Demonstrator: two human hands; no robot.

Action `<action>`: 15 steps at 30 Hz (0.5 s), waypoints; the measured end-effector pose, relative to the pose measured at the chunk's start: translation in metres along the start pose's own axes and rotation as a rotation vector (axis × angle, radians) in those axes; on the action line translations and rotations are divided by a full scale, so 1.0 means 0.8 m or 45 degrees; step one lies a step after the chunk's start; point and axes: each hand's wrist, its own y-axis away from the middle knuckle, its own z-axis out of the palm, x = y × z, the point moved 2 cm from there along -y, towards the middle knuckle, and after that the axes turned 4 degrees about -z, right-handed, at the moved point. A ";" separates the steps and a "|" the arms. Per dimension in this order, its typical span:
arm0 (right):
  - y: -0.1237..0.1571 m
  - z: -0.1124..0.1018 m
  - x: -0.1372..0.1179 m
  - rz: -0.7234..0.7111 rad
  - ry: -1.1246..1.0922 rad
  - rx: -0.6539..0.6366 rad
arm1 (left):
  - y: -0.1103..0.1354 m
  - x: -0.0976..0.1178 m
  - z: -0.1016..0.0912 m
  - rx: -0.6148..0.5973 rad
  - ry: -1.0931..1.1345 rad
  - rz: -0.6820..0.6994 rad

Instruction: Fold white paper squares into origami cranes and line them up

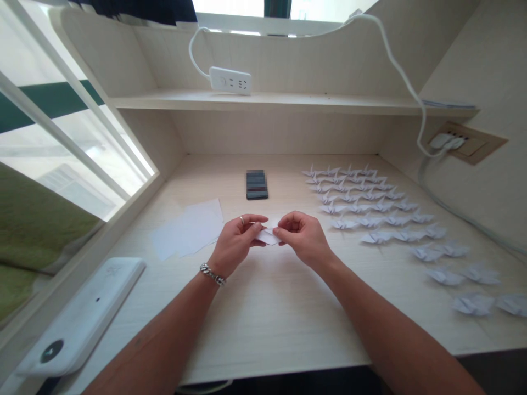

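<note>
Centrally, one small piece of folded white paper (269, 237), held over the pale tabletop (267, 318), clearance impossible to judge from this angle. Grip: two-handed, narrow, fingertips pinched on the paper from both sides; left hand (236, 238) at the left end, thumb on top; right hand (302, 236) at the right end, thumb and forefinger drawn together. Governing relation: paper directly between the two sets of fingertips, to the right of the left hand and to the left of the right hand, touching both, neither hand nearer. Long axis: seemingly crosswise, from hand to hand, roughly parallel to the front edge of the tabletop; both ends partly covered by fingers, hence pointing direction of any tip not determinable. Left of the left hand, just beside: loose white sheets (197, 225), flat, overlapping, corners askew. Beyond the hands, apart: dark phone (257, 185), flat, screen blurred, long axis running away from the body. Right of the right hand, apart: folded paper birds (379, 237), white, set out in rows stepping toward the near right corner, pointed tips distinct on the farther ones, nearer ones blurred. On the left wrist: silver chain bracelet (212, 274); on one left finger: ring (242, 220). Near left edge: long white device (84, 315), purpose unclear. On the shelf (296, 102) at the back: white power strip (229, 80), cord looping upward
</note>
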 end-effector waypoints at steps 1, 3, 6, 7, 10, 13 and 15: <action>0.000 0.000 0.000 -0.003 0.000 0.000 | 0.000 0.000 0.000 -0.003 -0.014 0.008; -0.001 0.000 0.000 0.026 -0.024 -0.018 | 0.000 0.000 -0.001 0.011 -0.058 0.037; -0.002 -0.001 0.003 0.141 -0.098 -0.073 | 0.000 0.000 -0.003 0.064 -0.081 0.073; -0.003 -0.001 0.004 0.175 -0.112 -0.089 | 0.000 -0.001 -0.003 0.075 -0.084 0.080; -0.003 -0.003 0.006 0.177 -0.090 -0.105 | -0.001 -0.002 -0.003 0.090 -0.103 0.091; -0.002 -0.002 0.005 0.087 -0.016 -0.104 | 0.000 -0.003 -0.003 0.070 -0.128 0.061; -0.001 -0.001 0.003 0.059 0.017 -0.101 | 0.000 -0.003 -0.002 0.048 -0.126 0.033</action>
